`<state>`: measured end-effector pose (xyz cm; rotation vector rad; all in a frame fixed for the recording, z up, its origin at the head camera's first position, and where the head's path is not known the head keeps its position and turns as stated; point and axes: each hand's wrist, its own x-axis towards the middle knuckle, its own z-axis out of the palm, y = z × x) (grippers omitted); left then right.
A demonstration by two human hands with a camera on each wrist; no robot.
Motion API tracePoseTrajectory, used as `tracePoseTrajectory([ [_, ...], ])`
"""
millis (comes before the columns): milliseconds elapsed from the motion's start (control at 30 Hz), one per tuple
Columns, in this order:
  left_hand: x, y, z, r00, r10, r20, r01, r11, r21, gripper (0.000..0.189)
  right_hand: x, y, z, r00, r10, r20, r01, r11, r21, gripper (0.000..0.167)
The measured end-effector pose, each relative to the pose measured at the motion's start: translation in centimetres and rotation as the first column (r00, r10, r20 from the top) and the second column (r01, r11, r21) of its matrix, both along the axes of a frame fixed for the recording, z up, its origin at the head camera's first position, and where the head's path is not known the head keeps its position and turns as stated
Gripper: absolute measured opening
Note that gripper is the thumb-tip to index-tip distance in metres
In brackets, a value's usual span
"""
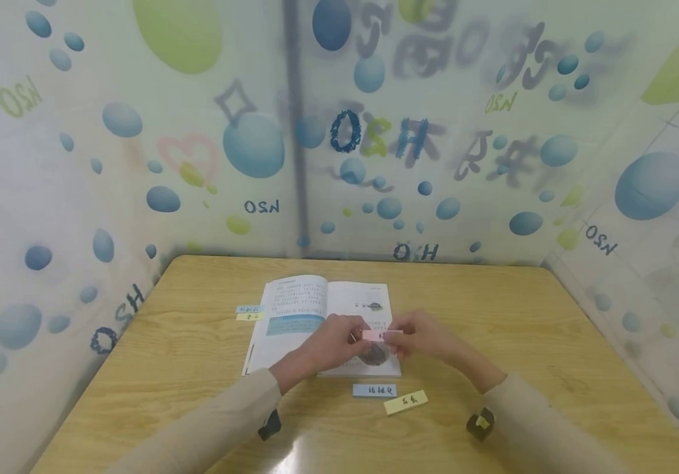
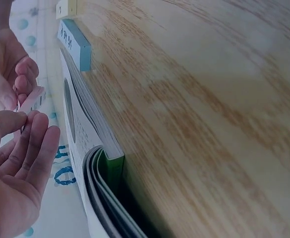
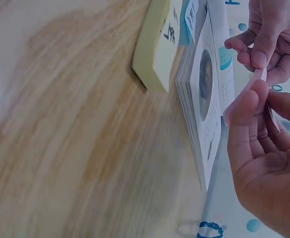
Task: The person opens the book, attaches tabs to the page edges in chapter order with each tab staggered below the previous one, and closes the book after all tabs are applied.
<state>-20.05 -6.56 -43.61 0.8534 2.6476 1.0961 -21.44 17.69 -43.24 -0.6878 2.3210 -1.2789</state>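
Observation:
A pink sticky note (image 1: 373, 336) is held up over the right page of an open book (image 1: 268, 355). My left hand (image 1: 336, 341) pinches its left end between thumb and fingers. At the other end, the thumb and forefinger of my right hand (image 1: 425, 337) grip it. The right wrist view shows the pink strip (image 3: 240, 96) slanting between both sets of fingertips, above the page with a round picture. In front of the book's near edge lie a blue sticky note pad (image 1: 375, 391) and a yellow pad (image 1: 406, 402), both with handwriting.
Blue (image 1: 249, 309) and yellow (image 1: 249, 316) sticky tabs jut from the book's left edge. The wooden table (image 1: 197, 395) has a patterned curtain (image 1: 244, 243) along its back and sides. Dark devices (image 1: 269, 424) hang under both wrists.

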Motion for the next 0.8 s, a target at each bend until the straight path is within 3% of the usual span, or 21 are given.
tracePoseTrajectory([
  [800,0.12,-0.02,-0.68,1.000,-0.011,0.016,0.011,1.000,0.017,0.010,0.68,-0.41,-0.19,0.999,-0.021,-0.034,0.019,0.999,-0.051,0.024],
])
